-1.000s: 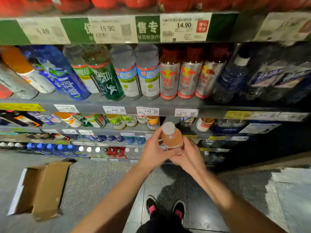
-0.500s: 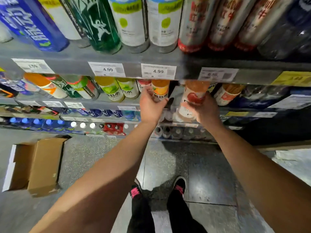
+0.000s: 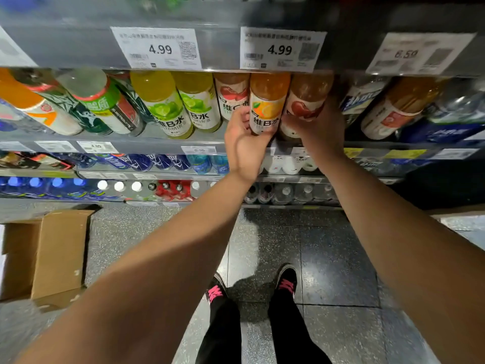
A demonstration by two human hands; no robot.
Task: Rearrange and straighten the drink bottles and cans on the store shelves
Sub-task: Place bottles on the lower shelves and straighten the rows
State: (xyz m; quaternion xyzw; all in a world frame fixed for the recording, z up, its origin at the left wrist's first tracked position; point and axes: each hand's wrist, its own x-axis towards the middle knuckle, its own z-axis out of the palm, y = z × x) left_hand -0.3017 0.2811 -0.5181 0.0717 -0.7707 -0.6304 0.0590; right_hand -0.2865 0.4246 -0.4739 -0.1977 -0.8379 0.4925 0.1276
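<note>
An orange-label vitamin drink bottle (image 3: 267,103) stands on the second shelf with my left hand (image 3: 242,143) wrapped round its lower part. Right beside it is an amber bottle with a red fruit label (image 3: 305,101), and my right hand (image 3: 319,130) grips it from the right side. Left of these stand another red-label bottle (image 3: 232,94) and two yellow lime-label bottles (image 3: 162,101). The bottles' caps are hidden behind the shelf edge above.
Price tags reading 4.99 (image 3: 157,48) hang on the shelf edge above. Lower shelves hold blue bottles (image 3: 141,161) and rows of caps (image 3: 119,185). An open cardboard box (image 3: 49,253) lies on the speckled floor at left. My black and pink shoes (image 3: 287,281) stand below.
The amber bottle, held in front of me a second ago, has gone onto the second shelf. My left hand has closed on the orange-label bottle, and the view has moved closer and lower.
</note>
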